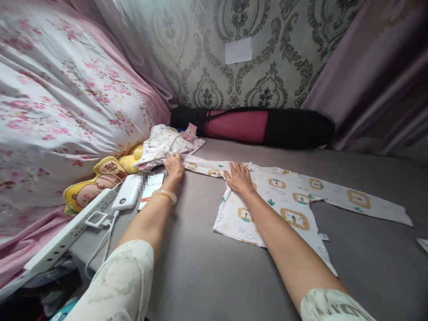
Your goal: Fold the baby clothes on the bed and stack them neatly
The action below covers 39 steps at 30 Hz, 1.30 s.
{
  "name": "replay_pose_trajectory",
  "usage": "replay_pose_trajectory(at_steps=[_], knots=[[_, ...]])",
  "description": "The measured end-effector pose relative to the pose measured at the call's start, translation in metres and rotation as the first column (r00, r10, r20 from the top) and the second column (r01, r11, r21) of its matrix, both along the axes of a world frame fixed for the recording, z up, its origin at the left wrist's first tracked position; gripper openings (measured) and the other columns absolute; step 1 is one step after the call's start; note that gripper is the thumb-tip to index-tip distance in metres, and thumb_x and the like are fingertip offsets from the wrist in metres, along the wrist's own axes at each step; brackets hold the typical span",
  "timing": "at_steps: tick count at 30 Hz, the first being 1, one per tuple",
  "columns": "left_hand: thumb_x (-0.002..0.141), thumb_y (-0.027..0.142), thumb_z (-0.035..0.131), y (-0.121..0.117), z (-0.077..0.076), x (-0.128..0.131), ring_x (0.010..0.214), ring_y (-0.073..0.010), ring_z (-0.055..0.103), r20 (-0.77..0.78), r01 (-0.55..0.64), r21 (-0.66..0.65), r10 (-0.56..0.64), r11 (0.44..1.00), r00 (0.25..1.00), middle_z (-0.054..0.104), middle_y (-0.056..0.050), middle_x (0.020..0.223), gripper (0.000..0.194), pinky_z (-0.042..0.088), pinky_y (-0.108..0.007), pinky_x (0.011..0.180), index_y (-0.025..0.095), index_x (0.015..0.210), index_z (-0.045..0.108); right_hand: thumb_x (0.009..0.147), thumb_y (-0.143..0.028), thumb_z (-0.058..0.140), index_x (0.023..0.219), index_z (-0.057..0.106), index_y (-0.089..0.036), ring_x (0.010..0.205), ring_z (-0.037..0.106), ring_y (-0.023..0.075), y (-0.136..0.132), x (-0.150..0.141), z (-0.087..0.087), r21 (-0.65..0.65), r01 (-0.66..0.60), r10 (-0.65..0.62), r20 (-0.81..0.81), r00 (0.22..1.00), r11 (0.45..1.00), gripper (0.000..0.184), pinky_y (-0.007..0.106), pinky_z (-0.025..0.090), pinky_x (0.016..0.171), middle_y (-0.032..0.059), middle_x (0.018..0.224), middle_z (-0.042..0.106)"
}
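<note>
A white long-sleeved child's shirt (pixel 277 203) with orange lion prints lies spread on the grey bed surface. Its left-hand sleeve stretches out straight, and my left hand (pixel 174 166) is closed on the cuff end. Flat on the shirt near the shoulder of that same sleeve rests my right hand (pixel 239 178), fingers apart. The other sleeve extends to the right, slightly downward. Just beyond my left hand sits a heap of pale printed clothes (pixel 167 140).
On the left are a phone (pixel 151 191), a white power bank (pixel 127 191), a power strip (pixel 73 227) with cables and a yellow plush cushion (pixel 88 191). A black and red long bag (pixel 240 126) lies along the patterned wall. Floral fabric (pixel 67 89) hangs at left.
</note>
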<state>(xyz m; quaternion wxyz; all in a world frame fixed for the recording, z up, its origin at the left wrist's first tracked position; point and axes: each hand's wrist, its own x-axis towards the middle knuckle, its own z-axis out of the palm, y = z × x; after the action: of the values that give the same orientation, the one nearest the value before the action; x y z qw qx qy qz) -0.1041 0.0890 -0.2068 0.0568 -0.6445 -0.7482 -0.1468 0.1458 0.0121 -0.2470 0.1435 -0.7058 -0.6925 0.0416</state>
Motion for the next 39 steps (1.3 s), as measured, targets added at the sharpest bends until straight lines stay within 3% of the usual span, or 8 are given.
replay_pose_trajectory(at_steps=[4,6,9,12,17,22,33,39], knots=[[0.089,0.025,0.044,-0.012,0.003,0.015,0.117,-0.0349,0.05,0.029,-0.1,0.123,0.097,0.987,0.995,0.057,-0.022,0.124,0.035,0.037,-0.044,0.094,0.012,0.119,0.058,0.098,-0.05,0.03,0.148,0.038,-0.014,0.143,0.025,0.0281,0.0,-0.001,0.002,-0.023,0.022,-0.022,0.009,1.0,0.999,0.063,0.042,0.011,0.116,0.0116,0.155,0.034],[0.09,0.029,0.045,-0.026,0.007,0.031,0.118,-0.0338,0.05,0.061,-0.068,0.163,0.059,0.984,0.996,0.058,-0.021,0.124,0.035,0.037,-0.044,0.094,0.013,0.117,0.059,0.098,-0.05,0.029,0.149,0.037,-0.014,0.143,0.023,0.0278,0.001,-0.002,0.003,-0.049,0.026,-0.026,0.007,1.0,0.998,0.063,0.042,0.011,0.116,0.0116,0.156,0.032],[0.09,0.035,0.046,-0.052,0.009,0.064,0.107,-0.0284,0.059,0.191,0.174,-0.042,-0.163,0.984,0.968,0.07,-0.012,0.103,0.029,0.039,-0.04,0.091,0.019,0.096,0.069,0.098,-0.05,0.029,0.15,0.035,-0.014,0.144,0.022,0.0284,0.002,-0.001,0.009,-0.097,0.013,-0.013,0.001,1.0,0.995,0.064,0.042,0.012,0.116,0.0118,0.157,0.03],[0.087,0.049,0.05,-0.075,0.004,0.099,0.096,-0.0268,0.063,0.391,0.294,-0.266,-0.176,0.918,0.903,0.073,-0.01,0.088,0.038,0.042,-0.036,0.086,0.019,0.081,0.072,0.097,-0.052,0.03,0.147,0.039,-0.017,0.14,0.028,0.0305,0.005,0.004,0.018,-0.139,-0.018,0.018,0.002,1.0,0.99,0.062,0.044,0.019,0.113,0.0119,0.154,0.035],[0.08,0.056,0.059,-0.092,-0.011,0.132,0.113,-0.0335,0.057,0.43,0.16,-0.249,-0.04,0.955,0.902,0.072,-0.012,0.105,0.038,0.04,-0.043,0.092,0.022,0.084,0.073,0.1,-0.036,0.025,0.128,0.06,-0.025,0.124,0.044,0.0314,0.021,0.016,0.035,-0.177,-0.015,0.018,0.013,1.0,0.984,0.046,0.046,0.034,0.101,0.0102,0.137,0.053],[0.081,0.049,0.059,-0.091,-0.02,0.137,0.117,-0.0334,0.053,0.461,0.067,-0.199,0.033,0.978,0.887,0.069,-0.011,0.114,0.029,0.038,-0.044,0.095,0.025,0.085,0.075,0.099,-0.028,0.03,0.125,0.063,-0.024,0.12,0.047,0.0306,0.041,0.025,0.036,-0.129,0.011,-0.007,0.028,1.0,0.992,0.042,0.042,0.036,0.097,0.0124,0.129,0.058],[0.079,0.042,0.058,-0.09,-0.021,0.14,0.112,-0.0328,0.053,0.501,0.057,-0.176,0.04,0.983,0.864,0.069,-0.008,0.11,0.023,0.038,-0.046,0.094,0.027,0.077,0.074,0.09,-0.031,0.051,0.101,0.069,-0.024,0.115,0.051,0.0284,0.071,0.028,0.023,-0.152,0.018,-0.026,-0.053,0.998,0.988,0.021,0.04,0.038,0.094,0.0081,0.118,0.064],[0.079,0.034,0.057,-0.09,-0.023,0.14,0.111,-0.0303,0.053,0.473,0.027,-0.177,0.061,0.984,0.879,0.066,-0.01,0.11,0.018,0.039,-0.042,0.093,0.025,0.076,0.072,0.096,-0.028,0.043,0.105,0.063,-0.021,0.114,0.049,0.0273,0.066,0.02,0.006,0.019,0.13,-0.127,-0.094,0.987,0.991,0.023,0.039,0.035,0.093,0.0097,0.119,0.061]])
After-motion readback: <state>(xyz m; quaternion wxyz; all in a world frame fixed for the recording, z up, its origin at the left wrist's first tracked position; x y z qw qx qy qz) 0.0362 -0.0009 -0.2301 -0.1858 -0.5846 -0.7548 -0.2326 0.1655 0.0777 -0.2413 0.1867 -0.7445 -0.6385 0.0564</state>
